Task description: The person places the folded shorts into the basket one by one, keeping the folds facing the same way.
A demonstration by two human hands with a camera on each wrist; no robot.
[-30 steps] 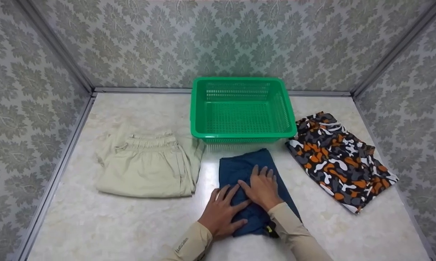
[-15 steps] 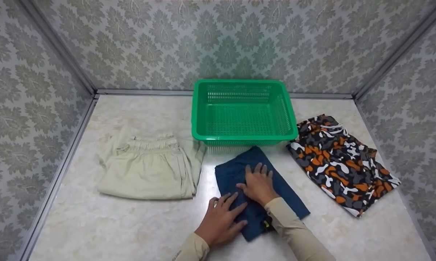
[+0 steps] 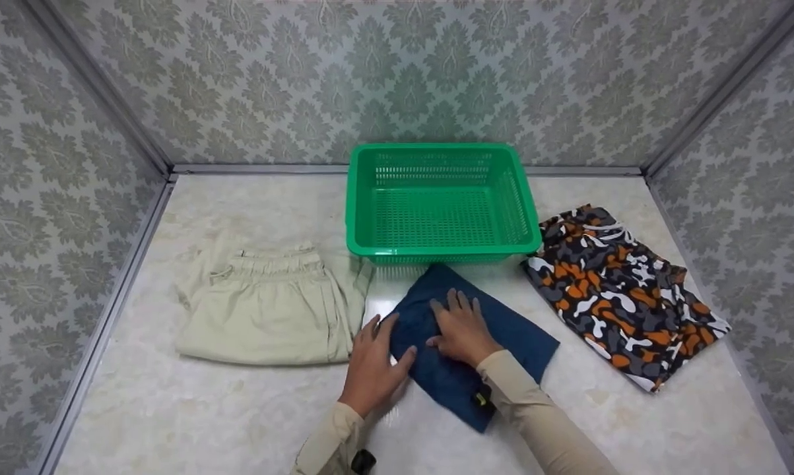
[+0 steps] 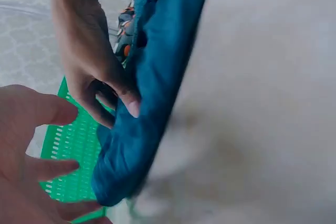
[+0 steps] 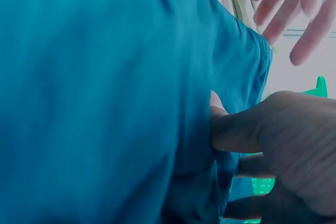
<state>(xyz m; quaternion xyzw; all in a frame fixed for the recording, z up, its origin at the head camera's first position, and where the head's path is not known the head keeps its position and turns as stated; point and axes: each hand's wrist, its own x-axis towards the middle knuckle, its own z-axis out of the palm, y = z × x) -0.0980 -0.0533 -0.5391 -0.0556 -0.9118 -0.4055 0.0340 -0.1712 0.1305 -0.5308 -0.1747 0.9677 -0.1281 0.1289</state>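
A folded dark blue garment [image 3: 515, 330] lies askew in the middle of the table, with a small black and yellow patch near its front corner. My right hand [image 3: 463, 330] rests on top of it, fingers spread and thumb out to the side. In the right wrist view the thumb [image 5: 236, 129] touches the blue cloth [image 5: 105, 93]. At the garment's left edge is my left hand [image 3: 372, 369], its fingers apart and slightly bent. The left wrist view has these fingers [image 4: 52, 169] beside the cloth [image 4: 157, 77], holding nothing; whether a fingertip touches it I cannot tell.
Just behind the garment stands an empty green plastic basket [image 3: 443, 252]. Folded beige trousers or shorts [image 3: 271, 316] lie to the left. Camouflage shorts [image 3: 608, 297] in orange, black and white lie to the right. Patterned walls [image 3: 397, 79] enclose the table.
The blue garment has turned counter-clockwise under my right hand, which has shifted slightly left. My left hand has slid off the cloth's middle to its left edge and away from me.
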